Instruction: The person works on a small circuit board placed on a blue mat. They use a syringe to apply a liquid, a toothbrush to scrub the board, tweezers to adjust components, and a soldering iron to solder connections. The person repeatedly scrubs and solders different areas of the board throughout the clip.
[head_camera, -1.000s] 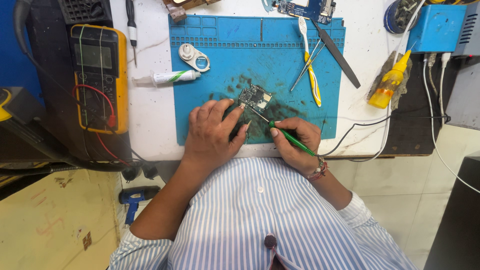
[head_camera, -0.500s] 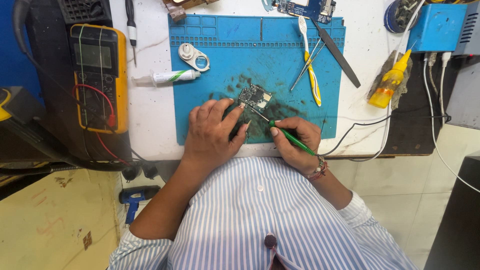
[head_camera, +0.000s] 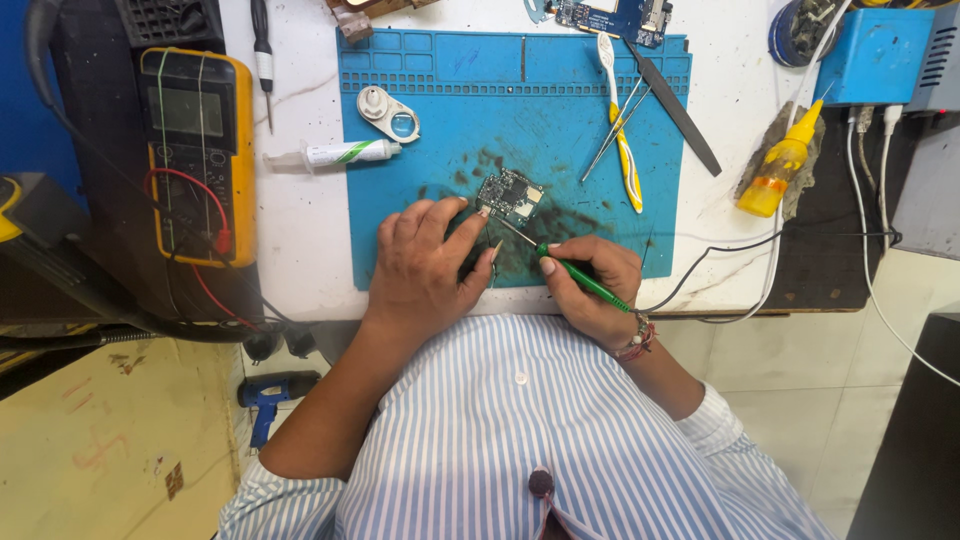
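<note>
A small dark circuit board (head_camera: 510, 196) lies on the stained blue work mat (head_camera: 450, 130). My left hand (head_camera: 428, 262) rests flat on the mat beside it, with a fingertip touching the board's near edge. My right hand (head_camera: 590, 285) grips a green-handled soldering iron (head_camera: 575, 277) like a pen. Its thin metal tip points up-left and meets the board's lower edge. The iron's black cable (head_camera: 720, 250) trails off to the right.
A yellow multimeter (head_camera: 195, 150) with red leads lies at left. On the mat are a white tube (head_camera: 345, 153), a round white holder (head_camera: 390, 112), yellow-handled tweezers (head_camera: 622, 130) and a dark flat blade (head_camera: 680, 110). A yellow squeeze bottle (head_camera: 775, 170) and blue box (head_camera: 870, 55) sit at right.
</note>
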